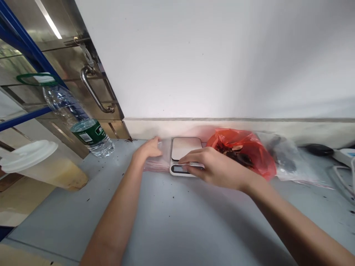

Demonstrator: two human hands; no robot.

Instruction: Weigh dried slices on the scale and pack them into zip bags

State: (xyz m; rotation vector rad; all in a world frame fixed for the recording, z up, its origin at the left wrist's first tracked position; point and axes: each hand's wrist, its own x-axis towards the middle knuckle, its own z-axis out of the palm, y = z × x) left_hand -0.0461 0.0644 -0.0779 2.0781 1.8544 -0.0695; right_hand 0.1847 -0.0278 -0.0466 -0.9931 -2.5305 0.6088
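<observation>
At the white scale point(186, 146), my right grip point(209, 164), loosely parted and apparently empty, seems to be working the front display point(178, 169), calling for light fingertip pressure; left of the scale, my curved left grip point(152, 148) rests on plastic bags point(156, 166), its hold unclear.

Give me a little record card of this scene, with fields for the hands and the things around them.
Left hand: over a stack of clear plastic bags; its grip is unclear
Right hand: fingers at the front panel of a white scale
Right of scale: open red bag with dark pieces inside; beyond it, a clear bag
Far left: green-labelled bottle, lidded cup
Surface: grey table with dark specks
</observation>
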